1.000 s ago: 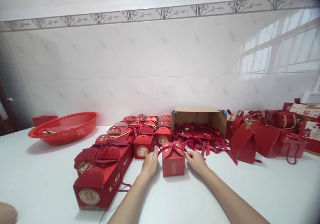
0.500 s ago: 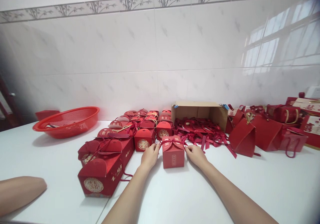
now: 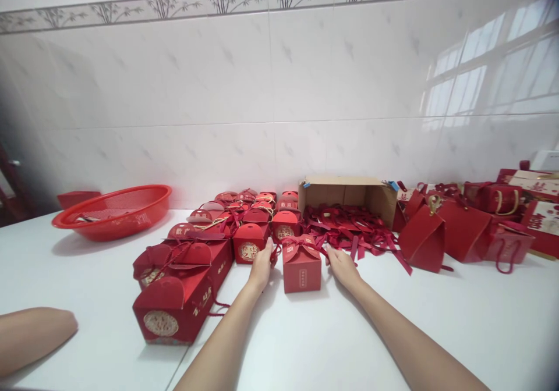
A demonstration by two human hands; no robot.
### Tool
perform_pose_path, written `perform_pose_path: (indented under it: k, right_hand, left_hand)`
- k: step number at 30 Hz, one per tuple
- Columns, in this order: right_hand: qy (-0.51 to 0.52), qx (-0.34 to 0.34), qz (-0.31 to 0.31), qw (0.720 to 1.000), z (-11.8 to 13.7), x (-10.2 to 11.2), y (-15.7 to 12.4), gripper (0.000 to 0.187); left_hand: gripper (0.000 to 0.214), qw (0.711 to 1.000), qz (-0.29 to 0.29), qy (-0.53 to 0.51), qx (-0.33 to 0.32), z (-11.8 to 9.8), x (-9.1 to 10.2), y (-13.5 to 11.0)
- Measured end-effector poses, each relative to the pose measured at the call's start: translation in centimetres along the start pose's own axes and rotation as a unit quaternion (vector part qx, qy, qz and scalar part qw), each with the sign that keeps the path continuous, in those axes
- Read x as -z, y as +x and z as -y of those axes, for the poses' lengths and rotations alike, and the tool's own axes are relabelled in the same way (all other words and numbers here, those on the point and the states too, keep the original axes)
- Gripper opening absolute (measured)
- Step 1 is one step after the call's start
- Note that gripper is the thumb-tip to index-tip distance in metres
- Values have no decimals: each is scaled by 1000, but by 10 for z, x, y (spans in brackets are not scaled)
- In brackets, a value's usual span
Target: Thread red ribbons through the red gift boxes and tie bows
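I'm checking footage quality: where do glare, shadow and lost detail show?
Head view, right: a window reflection glares on the wall; head view, left: soft shadow under the basket; head view, centre: small print on the centre box is too fuzzy to read.

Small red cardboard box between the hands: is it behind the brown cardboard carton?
No, the small red box stands in front of the brown carton.

Left of centre, you read 乔迁之喜 on 1 red box [image 3: 251, 245]; farther back, 歡喜 on a second box [image 3: 288, 203]; at far right, 囍 on a cream carton [image 3: 535, 184]. Your small box [image 3: 302, 272] bears vertical lettering too small to read.
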State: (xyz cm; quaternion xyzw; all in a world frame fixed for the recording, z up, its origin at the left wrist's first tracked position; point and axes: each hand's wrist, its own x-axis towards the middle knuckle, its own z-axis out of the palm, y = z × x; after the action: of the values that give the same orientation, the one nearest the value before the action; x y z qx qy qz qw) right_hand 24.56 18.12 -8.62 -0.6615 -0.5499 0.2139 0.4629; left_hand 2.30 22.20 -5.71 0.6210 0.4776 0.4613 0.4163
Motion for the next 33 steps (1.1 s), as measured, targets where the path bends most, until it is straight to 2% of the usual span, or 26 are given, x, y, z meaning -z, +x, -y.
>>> perform_pose_path:
  k: [4,9,16,22,27,33]
  right_hand:
    - [82,-32,-9,996,3,1,-1,58]
    - [209,-21,0,978,18,-3,-6,50]
    - [388,-47,78,917,35,-8,-12,43]
    - [435,-67,115,891,37,-8,-16,43]
    - [473,-149,115,860,38,-4,-15,39]
    - [445,-168,105,873,31,-4,-10,37]
  left_hand:
    - [57,997,35,-60,14,-8,-1,-2]
    - [53,992,55,-110,27,-13,-3,-5]
    - [47,984,65,-158,45,-13,-9,-6]
    - [45,984,58,-161,52,-16,-11,-7]
    - [41,985,47,-152,63,-21,-10,-9]
    - [40,987,54,-130,83,-30,-4,-15]
